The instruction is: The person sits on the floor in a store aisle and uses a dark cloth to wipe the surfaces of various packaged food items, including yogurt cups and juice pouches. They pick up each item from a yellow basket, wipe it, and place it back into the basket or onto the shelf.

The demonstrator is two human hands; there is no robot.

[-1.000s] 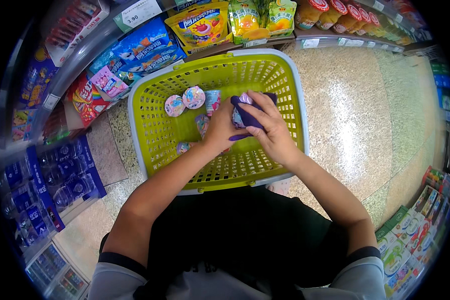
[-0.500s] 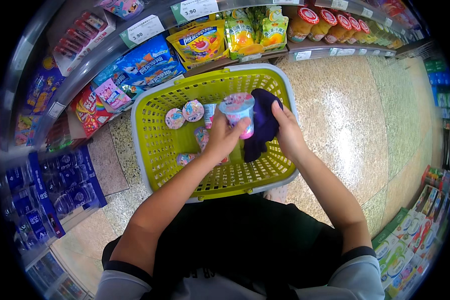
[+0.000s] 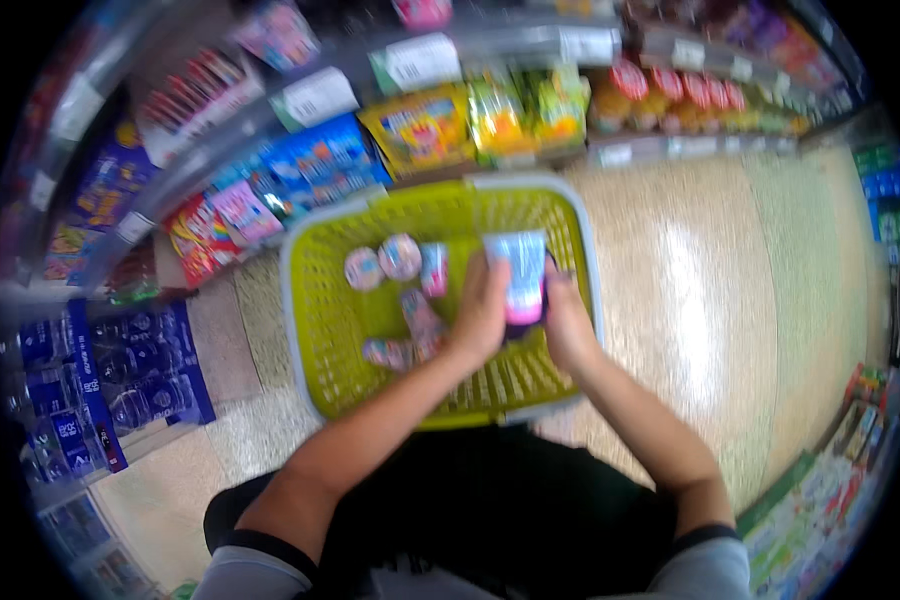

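My left hand (image 3: pixel 483 312) is closed round a blue-and-pink snack cup (image 3: pixel 523 268), lifted over the right part of a yellow-green plastic basket (image 3: pixel 288 290). A dark purple cloth (image 3: pixel 516 331) shows below and behind the cup, mostly hidden. My right hand (image 3: pixel 571 328) grips this cloth against the cup's right side; motion blurs its fingertips. Inside the basket, several similar cups lie on the left and middle: two show round patterned lids (image 3: pixel 400 257), one blue-and-pink cup (image 3: pixel 434 268) lies beside them, and others (image 3: pixel 422 318) rest nearer me.
Beyond the basket, curved shelves hold a yellow candy bag (image 3: pixel 419 128), blue bags (image 3: pixel 320 165), green pouches (image 3: pixel 556 105) and red-lidded jars (image 3: pixel 628 82). Packs of bottled water (image 3: pixel 140 365) stand at left. Tiled floor (image 3: pixel 685 270) stretches to the right; boxed goods (image 3: pixel 820 520) stand lower right.
The cup has moved right and come against the purple cloth, now covering much of it. Its side faces up at me instead of its lid. The whole view has shifted slightly.
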